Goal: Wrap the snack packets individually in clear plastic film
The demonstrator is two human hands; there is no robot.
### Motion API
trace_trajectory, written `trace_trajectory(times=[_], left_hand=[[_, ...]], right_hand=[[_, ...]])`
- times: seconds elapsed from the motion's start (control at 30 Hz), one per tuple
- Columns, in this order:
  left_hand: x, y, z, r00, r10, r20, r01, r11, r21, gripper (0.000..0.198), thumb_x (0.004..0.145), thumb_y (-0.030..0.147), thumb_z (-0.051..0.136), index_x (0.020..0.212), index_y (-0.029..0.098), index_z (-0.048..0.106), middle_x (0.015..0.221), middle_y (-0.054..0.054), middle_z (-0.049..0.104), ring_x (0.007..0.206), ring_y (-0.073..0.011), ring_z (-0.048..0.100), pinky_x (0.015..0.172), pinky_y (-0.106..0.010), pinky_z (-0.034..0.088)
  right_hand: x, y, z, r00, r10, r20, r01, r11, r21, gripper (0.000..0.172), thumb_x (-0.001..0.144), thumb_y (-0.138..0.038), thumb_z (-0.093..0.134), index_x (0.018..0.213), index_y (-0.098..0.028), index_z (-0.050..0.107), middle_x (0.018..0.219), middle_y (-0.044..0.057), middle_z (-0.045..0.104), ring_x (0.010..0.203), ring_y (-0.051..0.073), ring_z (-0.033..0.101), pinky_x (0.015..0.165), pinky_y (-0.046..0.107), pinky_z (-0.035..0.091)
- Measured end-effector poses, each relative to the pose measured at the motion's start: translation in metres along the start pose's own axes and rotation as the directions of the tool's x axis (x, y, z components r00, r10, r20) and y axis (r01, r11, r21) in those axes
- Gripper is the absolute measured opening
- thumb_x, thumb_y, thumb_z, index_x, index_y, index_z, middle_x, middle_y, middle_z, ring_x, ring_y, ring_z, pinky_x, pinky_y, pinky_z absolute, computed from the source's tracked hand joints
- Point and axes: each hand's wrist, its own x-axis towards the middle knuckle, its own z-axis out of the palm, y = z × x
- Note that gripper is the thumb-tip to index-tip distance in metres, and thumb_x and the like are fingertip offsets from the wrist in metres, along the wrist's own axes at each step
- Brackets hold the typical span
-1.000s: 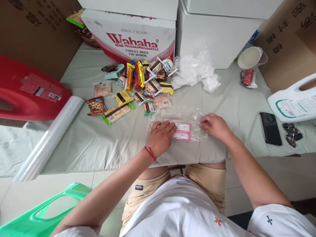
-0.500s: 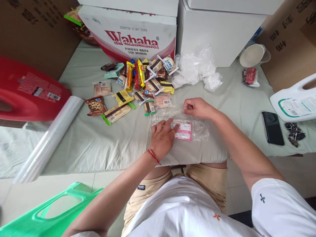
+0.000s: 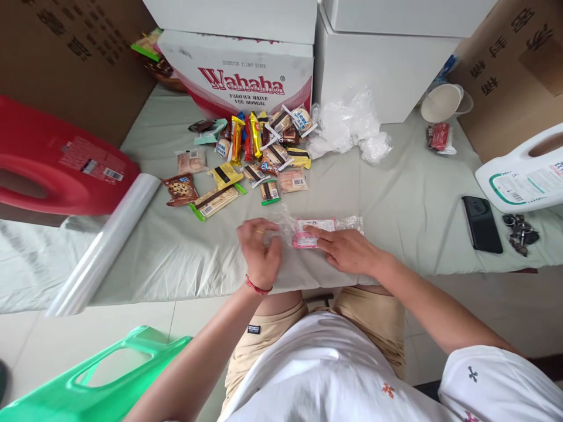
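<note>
A flat pink-and-white packet (image 3: 324,225) lies near the table's front edge, with clear plastic film (image 3: 350,223) folded round it and sticking out at both ends. My right hand (image 3: 352,249) rests on the packet from the right, fingers stretched out and pressing on its label. At the packet's left end, my left hand (image 3: 260,246) is closed on the loose, crumpled end of the film. Its fingers are slightly blurred. Beyond the hands lies a pile of wrapped snacks (image 3: 253,143), with a small green-edged snack (image 3: 270,191) closest to the packet.
Crumpled clear plastic (image 3: 347,129) lies before white boxes (image 3: 373,70) and a Wahaba-style printed carton (image 3: 246,70). A film roll (image 3: 105,243) and red jug (image 3: 65,164) stand left. On the right are a phone (image 3: 481,224), keys (image 3: 522,234) and a white jug (image 3: 523,176).
The film, spread over the packet before, is now folded into a narrow strip round it. My right hand came down onto the packet; my left hand moved left to the film's end.
</note>
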Motion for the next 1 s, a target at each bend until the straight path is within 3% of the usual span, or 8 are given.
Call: trace_trajectory(times=[0.1,0.23,0.37,0.47,0.53,0.7,0.83,1.0], left_hand=[[0.018,0.005,0.002,0.968,-0.208,-0.138,0.211,0.978,0.002,0.032,0.092,0.036,0.059,0.119,0.019,0.057,0.124,-0.012,0.058,0.121,-0.0274,0.055,0.110,-0.047,0.041],[0.039,0.024,0.017,0.923,-0.352,0.156,0.302,0.913,0.276,0.079,0.077,0.053,0.076,0.142,0.017,0.046,0.154,-0.021,0.044,0.153,-0.0397,0.027,0.125,-0.056,0.022],[0.037,0.014,0.011,0.843,-0.441,0.307,0.245,0.823,0.512,0.057,0.074,0.047,0.078,0.121,0.018,0.064,0.150,-0.020,0.049,0.151,-0.0432,0.029,0.124,-0.060,0.023],[0.033,-0.005,-0.009,0.863,-0.408,0.299,0.227,0.840,0.493,0.024,0.072,0.035,0.077,0.087,0.019,0.067,0.139,-0.018,0.055,0.140,-0.0441,0.040,0.115,-0.062,0.034],[0.033,-0.009,-0.021,0.863,-0.374,0.338,0.235,0.892,0.386,0.013,0.074,0.029,0.071,0.078,0.020,0.063,0.117,-0.014,0.063,0.120,-0.0364,0.056,0.102,-0.055,0.047],[0.028,0.027,-0.010,0.860,-0.200,0.469,0.261,0.963,-0.068,0.009,0.084,0.029,0.059,0.081,0.022,0.055,0.071,0.003,0.055,0.065,-0.0141,0.054,0.064,-0.027,0.047],[0.014,0.057,0.027,0.821,0.077,0.566,0.028,0.984,-0.176,0.011,0.089,0.026,0.057,0.080,0.020,0.061,0.085,-0.002,0.062,0.076,-0.0154,0.059,0.073,-0.030,0.050],[0.000,0.049,0.048,0.797,0.185,0.575,-0.095,0.978,-0.183,0.030,0.102,0.024,0.041,0.090,0.019,0.068,0.096,-0.008,0.067,0.094,-0.0203,0.063,0.090,-0.037,0.052]], right_hand=[[0.004,-0.008,-0.005,1.000,-0.010,0.004,0.010,0.998,-0.055,0.041,0.098,-0.017,0.046,0.135,-0.022,0.062,0.171,0.001,0.026,0.104,0.023,0.073,0.066,0.033,0.053],[0.006,-0.013,-0.008,1.000,-0.006,0.016,0.007,0.996,-0.086,0.043,0.099,-0.015,0.042,0.137,-0.020,0.061,0.171,0.004,0.026,0.097,0.022,0.074,0.065,0.034,0.053],[-0.001,-0.009,-0.006,1.000,0.002,0.026,-0.002,1.000,0.000,0.045,0.097,-0.019,0.048,0.140,-0.023,0.059,0.170,0.003,0.030,0.106,0.023,0.073,0.070,0.034,0.056],[-0.008,-0.006,-0.003,1.000,-0.002,-0.007,0.003,0.997,0.079,0.033,0.099,-0.027,0.051,0.128,-0.021,0.066,0.169,0.003,0.033,0.108,0.024,0.072,0.073,0.036,0.056],[-0.011,-0.006,-0.001,0.999,0.011,-0.041,-0.006,0.993,0.121,0.028,0.100,-0.033,0.053,0.119,-0.021,0.070,0.168,0.004,0.036,0.108,0.025,0.072,0.074,0.037,0.056],[-0.011,-0.009,0.006,0.995,-0.006,-0.095,0.021,0.987,0.157,0.029,0.102,-0.038,0.055,0.114,-0.018,0.073,0.162,0.011,0.046,0.112,0.029,0.070,0.086,0.043,0.054],[-0.011,-0.011,0.016,0.990,0.023,-0.140,0.009,0.974,0.228,0.032,0.098,-0.034,0.062,0.121,-0.013,0.071,0.136,0.019,0.066,0.119,0.033,0.065,0.099,0.048,0.049],[-0.037,0.001,0.008,0.979,0.001,-0.204,0.098,0.875,0.475,0.024,0.097,-0.036,0.065,0.110,-0.018,0.075,0.125,0.013,0.072,0.118,0.028,0.067,0.100,0.043,0.050]])
